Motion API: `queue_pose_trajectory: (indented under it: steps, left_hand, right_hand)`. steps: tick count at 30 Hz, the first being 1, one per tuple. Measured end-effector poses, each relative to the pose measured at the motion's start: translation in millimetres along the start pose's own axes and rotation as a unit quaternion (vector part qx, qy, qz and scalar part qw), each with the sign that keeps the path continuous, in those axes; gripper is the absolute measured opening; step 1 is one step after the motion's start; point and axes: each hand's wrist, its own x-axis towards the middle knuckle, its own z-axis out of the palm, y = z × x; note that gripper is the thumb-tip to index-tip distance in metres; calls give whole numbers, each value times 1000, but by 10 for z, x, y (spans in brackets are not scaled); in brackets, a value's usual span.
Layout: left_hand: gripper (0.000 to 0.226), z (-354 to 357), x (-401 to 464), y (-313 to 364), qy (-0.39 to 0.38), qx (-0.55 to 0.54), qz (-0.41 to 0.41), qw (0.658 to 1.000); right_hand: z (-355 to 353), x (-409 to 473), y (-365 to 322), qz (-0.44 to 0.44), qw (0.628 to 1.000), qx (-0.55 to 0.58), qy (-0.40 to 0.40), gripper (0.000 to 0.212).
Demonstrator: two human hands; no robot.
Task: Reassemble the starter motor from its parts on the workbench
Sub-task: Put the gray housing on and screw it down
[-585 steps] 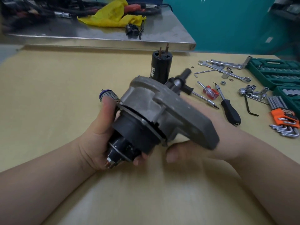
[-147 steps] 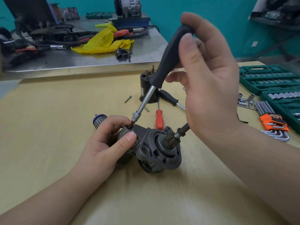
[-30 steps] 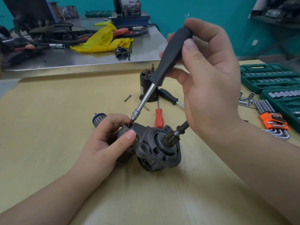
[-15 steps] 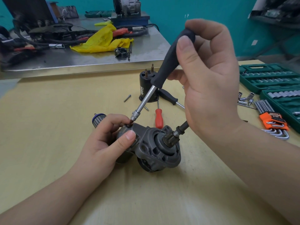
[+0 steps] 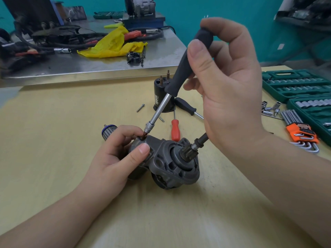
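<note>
The grey starter housing (image 5: 170, 161) lies on the wooden bench, its pinion shaft (image 5: 195, 145) pointing up and right. My left hand (image 5: 118, 154) grips the housing's left end, thumb pressed on its side. My right hand (image 5: 227, 81) holds the black handle of a bit driver (image 5: 179, 77) between fingers and thumb. The driver's tip sits on a screw (image 5: 143, 137) at the housing's top left corner. A black cylindrical motor can (image 5: 161, 97) with two studs stands behind. The armature's end (image 5: 107, 129) shows past my left fingers.
A red screwdriver (image 5: 175, 130), a black screwdriver (image 5: 186, 106) and a loose bolt (image 5: 140, 107) lie behind the housing. Green socket cases (image 5: 295, 85), loose sockets (image 5: 270, 108) and an orange hex key set (image 5: 300, 135) sit right. A steel bench (image 5: 93, 67) with a yellow rag stands behind.
My right fingers have shifted round the driver handle, as the handle turns on the screw. The housing and my left hand have stayed in place.
</note>
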Motion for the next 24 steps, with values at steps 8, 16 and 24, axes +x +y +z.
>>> queue_pose_trajectory:
  steps: [8, 16, 24]
  left_hand:
    - [21, 11, -5, 8, 1, 2, 0, 1000]
    - [22, 12, -12, 9, 5, -6, -6, 1000]
    - [21, 13, -11, 18, 3, 4, -5, 1000]
  right_hand:
    - [-13, -18, 13, 11, 1000, 18, -21, 25]
    - [-28, -24, 25, 20, 999, 35, -13, 25]
    - [5, -20, 18, 3, 1000, -1, -20, 26]
